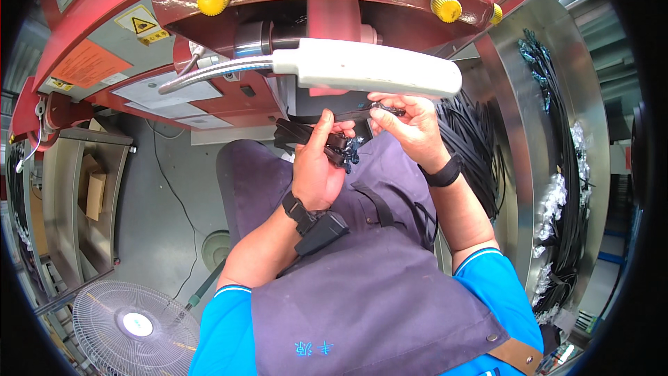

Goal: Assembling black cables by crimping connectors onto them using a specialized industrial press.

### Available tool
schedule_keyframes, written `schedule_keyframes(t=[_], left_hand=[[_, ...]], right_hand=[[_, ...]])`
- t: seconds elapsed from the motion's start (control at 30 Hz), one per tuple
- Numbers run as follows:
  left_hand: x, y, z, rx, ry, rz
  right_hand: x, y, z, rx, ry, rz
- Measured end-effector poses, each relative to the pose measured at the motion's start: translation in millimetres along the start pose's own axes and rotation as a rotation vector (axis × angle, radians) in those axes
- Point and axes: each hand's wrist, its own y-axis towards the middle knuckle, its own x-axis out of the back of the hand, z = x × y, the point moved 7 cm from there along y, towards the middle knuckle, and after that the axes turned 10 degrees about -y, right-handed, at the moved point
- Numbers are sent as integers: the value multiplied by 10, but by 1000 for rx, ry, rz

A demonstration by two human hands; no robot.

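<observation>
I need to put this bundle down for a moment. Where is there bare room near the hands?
Bare apron on the lap, below both hands. Bare grey floor between the thigh and the metal rack. Crowded: under the white lamp bar, and the black straps piled beside the right hand.

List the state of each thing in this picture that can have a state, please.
Left hand: shut on a bundle of black straps.
Right hand: pinching one black strap.
Lamp: light cannot be told.
Fan: blades hidden, spin cannot be told.
Strap pile: loose, heaped at right.
</observation>
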Motion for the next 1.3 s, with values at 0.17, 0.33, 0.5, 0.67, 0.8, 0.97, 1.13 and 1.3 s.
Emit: schedule_keyframes(t=[0.17,0.33,0.5,0.67,0.8,0.97,1.13,1.3], left_hand=[[118,30,89,80,69,-57],[206,8,210,184,69,-113],[210,-22,275,261,99,-106],[176,-6,312,265,85,-22],[144,1,275,325,34,86],[199,30,197,241,27,47],[193,31,195,181,49,34],[204,12,236,208,73,47]], right_hand=[[-112,-18,-60,-222,296,-48],[-140,-4,-259,-316,487,-101],[-81,32,-390,-223,241,-160],[-234,28,-398,-255,641,-126],[196,49,-424,-90,670,-219],[222,-69,-332,-178,-234,0],[-262,-195,-288,78,-342,263],[-362,-218,-379,69,-371,366]])
